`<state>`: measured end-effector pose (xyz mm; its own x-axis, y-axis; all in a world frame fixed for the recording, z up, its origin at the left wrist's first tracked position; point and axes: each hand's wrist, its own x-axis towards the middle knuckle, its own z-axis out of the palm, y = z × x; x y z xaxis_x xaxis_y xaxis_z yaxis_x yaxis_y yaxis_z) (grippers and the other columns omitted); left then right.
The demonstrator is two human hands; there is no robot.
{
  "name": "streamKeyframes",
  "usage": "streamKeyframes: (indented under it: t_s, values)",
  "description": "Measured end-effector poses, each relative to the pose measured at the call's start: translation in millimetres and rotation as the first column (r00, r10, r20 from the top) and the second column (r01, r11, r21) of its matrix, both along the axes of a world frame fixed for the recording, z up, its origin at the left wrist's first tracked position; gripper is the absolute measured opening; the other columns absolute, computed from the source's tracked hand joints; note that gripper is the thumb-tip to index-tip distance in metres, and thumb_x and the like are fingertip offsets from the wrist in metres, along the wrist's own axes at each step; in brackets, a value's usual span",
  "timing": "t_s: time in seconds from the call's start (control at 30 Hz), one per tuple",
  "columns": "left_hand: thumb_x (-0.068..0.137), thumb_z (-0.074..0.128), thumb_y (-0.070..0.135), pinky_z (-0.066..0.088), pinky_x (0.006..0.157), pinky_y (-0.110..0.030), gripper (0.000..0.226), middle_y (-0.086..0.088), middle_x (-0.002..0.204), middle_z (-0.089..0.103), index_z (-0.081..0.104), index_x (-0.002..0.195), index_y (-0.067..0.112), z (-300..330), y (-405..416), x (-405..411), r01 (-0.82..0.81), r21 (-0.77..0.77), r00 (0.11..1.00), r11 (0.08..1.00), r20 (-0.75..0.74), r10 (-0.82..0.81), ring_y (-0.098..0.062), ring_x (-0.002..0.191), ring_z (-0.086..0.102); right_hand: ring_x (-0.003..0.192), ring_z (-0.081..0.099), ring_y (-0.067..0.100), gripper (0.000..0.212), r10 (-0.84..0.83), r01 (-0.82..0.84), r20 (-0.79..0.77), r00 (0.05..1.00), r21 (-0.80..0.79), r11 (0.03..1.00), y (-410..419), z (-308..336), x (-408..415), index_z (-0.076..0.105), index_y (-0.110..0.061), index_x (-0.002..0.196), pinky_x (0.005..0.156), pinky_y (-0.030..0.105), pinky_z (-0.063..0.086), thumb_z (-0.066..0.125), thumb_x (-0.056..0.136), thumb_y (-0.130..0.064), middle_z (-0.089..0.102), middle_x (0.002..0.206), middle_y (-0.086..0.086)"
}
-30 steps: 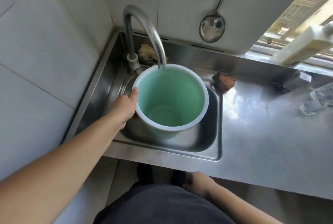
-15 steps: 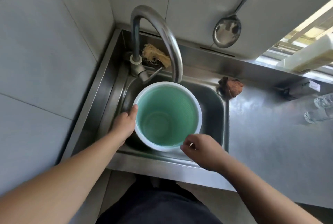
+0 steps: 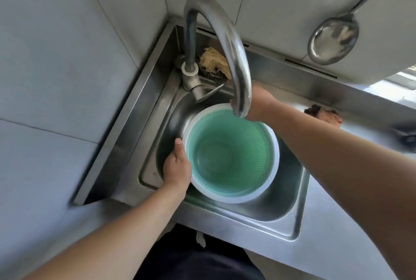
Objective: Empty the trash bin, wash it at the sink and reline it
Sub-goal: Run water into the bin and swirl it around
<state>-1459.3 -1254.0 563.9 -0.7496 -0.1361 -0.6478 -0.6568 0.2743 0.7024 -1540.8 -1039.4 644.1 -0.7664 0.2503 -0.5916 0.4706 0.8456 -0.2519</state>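
From the head view, the green trash bin (image 3: 230, 155) was stood upright in the sink (image 3: 292, 219), mouth upward, beneath the faucet (image 3: 227, 38). Its rim was grasped by the left hand (image 3: 176, 170). The right hand (image 3: 258, 105), behind the spout, was half hidden; its grip could not be told. Open basin remained on the bin's right.

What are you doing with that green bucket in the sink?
That is a small trash bin, green inside with a white rim, and it is about to be washed. The left hand grips its rim and holds it in the metal sink, right under the tap. The right hand reaches behind the spout, toward the tap's lever. No water can be seen running, and the bin looks empty, with no liner in it.
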Motion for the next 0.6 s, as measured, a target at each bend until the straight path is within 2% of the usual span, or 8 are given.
streamKeyframes:
  t_s: [0.03,0.1,0.2,0.27,0.4,0.47,0.53,0.6]
  values:
    - [0.098,0.031,0.064,0.043,0.102,-0.035,0.068,-0.006,0.127,0.065,0.062,0.130,0.013,-1,1,1,-0.032,0.012,0.999,0.999,0.030,0.032,-0.027,0.116,0.058,0.120,0.050,0.031,0.037,0.000,0.000,0.041,0.999,0.003,1.000,-2,-11,-5,0.043,0.008,0.136,0.106,0.031,0.040,0.033,0.100,0.001,0.051,0.131,0.015]
    - [0.098,0.030,0.064,0.043,0.100,-0.037,0.066,-0.006,0.125,0.064,0.061,0.128,0.014,-1,3,0,-0.063,0.006,0.996,0.998,0.067,0.063,-0.026,0.110,0.057,0.124,0.046,0.030,0.040,0.054,-0.056,0.099,0.994,0.023,0.998,-5,-21,-8,0.036,0.009,0.140,0.110,0.027,0.033,0.026,0.102,0.003,0.048,0.130,0.017]
    - [0.100,0.030,0.059,0.044,0.104,-0.042,0.063,-0.007,0.125,0.064,0.061,0.128,0.012,0,5,-4,-0.079,-0.010,0.995,0.997,0.064,0.080,-0.029,0.113,0.057,0.138,0.037,0.033,0.042,0.051,-0.056,0.085,0.995,0.049,0.997,-8,-34,-13,0.027,0.009,0.145,0.116,0.035,0.027,0.023,0.104,-0.001,0.037,0.149,0.023]
    - [0.101,0.030,0.057,0.045,0.105,-0.046,0.062,-0.008,0.124,0.065,0.061,0.127,0.010,1,5,-7,-0.076,-0.023,0.996,0.997,0.055,0.077,-0.030,0.113,0.058,0.140,0.035,0.032,0.043,0.028,-0.034,0.135,0.990,0.046,0.998,-9,-29,-11,0.024,0.007,0.147,0.117,0.036,0.026,0.025,0.104,-0.002,0.034,0.152,0.022]
    - [0.102,0.028,0.056,0.044,0.105,-0.044,0.062,-0.002,0.114,0.060,0.060,0.129,0.010,0,6,-6,-0.081,-0.066,0.996,0.994,0.019,0.083,-0.027,0.108,0.055,0.118,0.053,0.033,0.049,0.049,-0.048,-0.027,0.998,0.032,0.998,-4,-12,-2,0.030,-0.002,0.146,0.104,0.044,0.044,0.043,0.099,-0.005,0.052,0.131,0.015]
    - [0.102,0.028,0.056,0.043,0.100,-0.040,0.061,-0.002,0.107,0.058,0.062,0.124,0.010,-1,6,-6,-0.081,-0.096,0.997,0.992,-0.006,0.081,-0.027,0.104,0.054,0.114,0.053,0.034,0.049,0.102,-0.102,0.000,0.995,0.101,0.990,-1,-5,4,0.030,-0.002,0.146,0.100,0.042,0.046,0.041,0.098,-0.002,0.053,0.129,0.016]
    - [0.102,0.027,0.056,0.041,0.093,-0.037,0.055,-0.002,0.102,0.058,0.063,0.110,0.015,-1,7,-6,-0.075,-0.111,0.997,0.991,-0.014,0.074,-0.027,0.098,0.053,0.093,0.056,0.031,0.055,0.244,-0.231,-0.096,0.965,0.130,0.964,0,-2,14,0.032,-0.014,0.148,0.078,0.040,0.052,0.044,0.095,-0.009,0.059,0.122,0.012]
    - [0.102,0.027,0.056,0.043,0.090,-0.037,0.052,-0.002,0.095,0.061,0.059,0.090,0.017,-1,6,-7,-0.067,-0.106,0.998,0.992,-0.008,0.066,-0.027,0.093,0.056,0.082,0.055,0.028,0.061,0.368,-0.346,-0.117,0.922,0.171,0.922,6,2,22,0.029,-0.024,0.150,0.070,0.037,0.055,0.045,0.093,-0.011,0.063,0.119,0.011]
